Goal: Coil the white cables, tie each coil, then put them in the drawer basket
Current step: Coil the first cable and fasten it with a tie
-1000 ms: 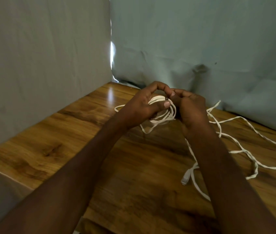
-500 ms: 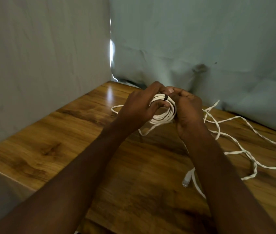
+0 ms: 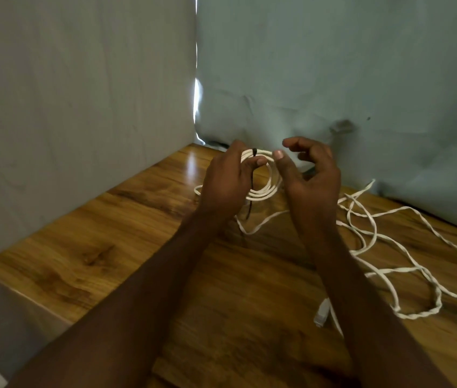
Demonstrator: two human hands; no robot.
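Observation:
My left hand (image 3: 226,182) grips a coil of white cable (image 3: 268,189), held upright above the table. A thin black tie (image 3: 253,175) wraps the top of the coil and its tail hangs down through the loop. My right hand (image 3: 310,175) hovers just right of the coil with fingers loosely curled, holding nothing; its thumb tip is close to the coil's rim. A second white cable (image 3: 373,239) lies loose and tangled on the table to the right, with its plug end (image 3: 322,316) near my right forearm.
The wooden table (image 3: 104,247) sits in a corner between a grey cloth wall (image 3: 67,93) on the left and a pale blue cloth backdrop (image 3: 333,65) behind. The table's front-left edge (image 3: 23,289) drops off.
My right hand has let go of the coil and drawn back to the right. The black tie now shows around the coil, tail hanging. My left hand still holds the coil.

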